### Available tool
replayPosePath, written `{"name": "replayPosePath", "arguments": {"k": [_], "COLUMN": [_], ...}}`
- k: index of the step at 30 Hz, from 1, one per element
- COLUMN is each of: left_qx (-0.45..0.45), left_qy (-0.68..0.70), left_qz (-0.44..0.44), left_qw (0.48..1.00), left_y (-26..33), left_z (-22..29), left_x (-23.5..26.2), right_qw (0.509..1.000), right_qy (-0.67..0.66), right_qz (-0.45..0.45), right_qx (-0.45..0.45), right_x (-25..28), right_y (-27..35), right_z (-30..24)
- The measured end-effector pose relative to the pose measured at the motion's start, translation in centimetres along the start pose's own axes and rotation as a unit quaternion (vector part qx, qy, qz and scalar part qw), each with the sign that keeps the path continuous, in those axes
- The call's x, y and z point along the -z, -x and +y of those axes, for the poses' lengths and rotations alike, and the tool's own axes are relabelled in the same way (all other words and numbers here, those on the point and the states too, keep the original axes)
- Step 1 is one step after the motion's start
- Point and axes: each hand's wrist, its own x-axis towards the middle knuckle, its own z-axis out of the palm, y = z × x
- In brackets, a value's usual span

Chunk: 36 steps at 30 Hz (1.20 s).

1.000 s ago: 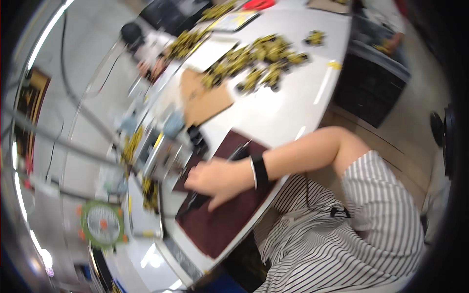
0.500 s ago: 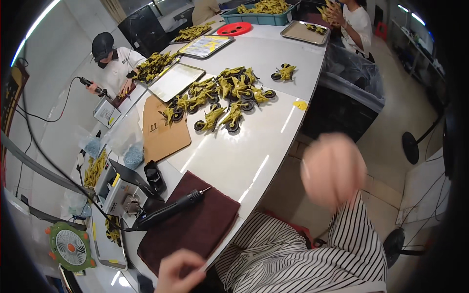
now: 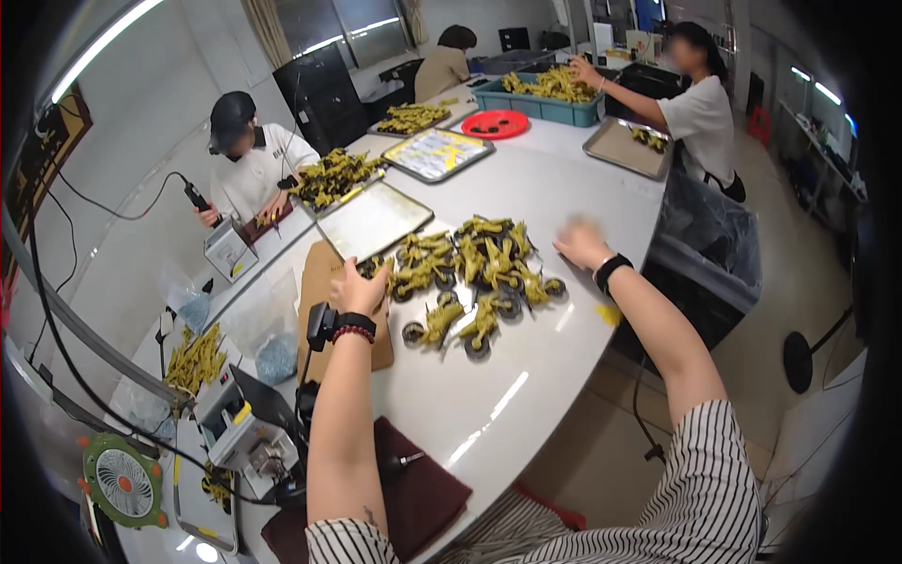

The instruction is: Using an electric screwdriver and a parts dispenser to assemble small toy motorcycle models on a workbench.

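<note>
1. A heap of yellow-green toy motorcycles (image 3: 470, 273) with black wheels (some upright, some tipped) lies mid-table on the white table (image 3: 526, 376).
2. The left hand (image 3: 360, 289) touches the heap's left edge, fingers curled, apparently around one toy.
3. The right hand (image 3: 583, 244), blurred, hovers at the heap's right edge; its grip is unclear.
4. A cardboard sheet (image 3: 319, 291) lies beneath the left wrist.

Olive-yellow toy motorcycles (image 3: 470, 273) with black wheels fill the frame's centre on a white table (image 3: 526, 376). Lower centre, a maroon mat (image 3: 423, 498); lower right, a black-and-white striped sleeve (image 3: 695, 508). Top centre, a red plate (image 3: 495, 124) beside a teal crate (image 3: 540, 105).
</note>
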Motion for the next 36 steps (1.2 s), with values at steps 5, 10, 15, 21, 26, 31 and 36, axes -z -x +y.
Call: {"name": "replayPosePath", "arguments": {"k": [5, 10, 15, 21, 26, 31, 36], "left_qx": [0.010, 0.030, 0.031, 0.011, 0.091, 0.086, 0.091], "left_qy": [-0.104, -0.072, 0.060, 0.582, 0.111, 0.234, 0.419], "left_qz": [-0.079, -0.050, 0.016, -0.073, -0.189, -0.183, -0.206], "left_qw": [0.991, 0.996, 0.998, 0.810, 0.971, 0.951, 0.880], "left_y": [-1.6, -2.7, -5.8, -4.1, -1.5, -1.2, -0.8], "left_z": [0.6, 1.3, -2.1, 2.5, 5.1, 6.0, 7.6], "left_x": [-2.2, -2.6, -1.5, 0.6, -4.2, -5.9, -5.3], "right_qw": [0.987, 0.857, 0.959, 0.942, 0.898, 0.862, 0.726], "right_qy": [-0.121, -0.513, -0.258, -0.229, -0.315, -0.392, -0.596], "right_qz": [0.037, -0.038, -0.114, -0.241, -0.305, -0.317, -0.343], "right_qx": [0.097, -0.010, -0.035, -0.051, -0.021, -0.059, -0.029], "right_x": [-0.2, -0.1, -1.3, -1.4, -0.6, -0.9, -2.5], "right_y": [-3.7, -7.2, -8.1, -8.7, -6.6, -4.5, -4.9], "right_z": [1.3, -5.0, -8.1, -9.0, -12.4, -13.8, -14.1]}}
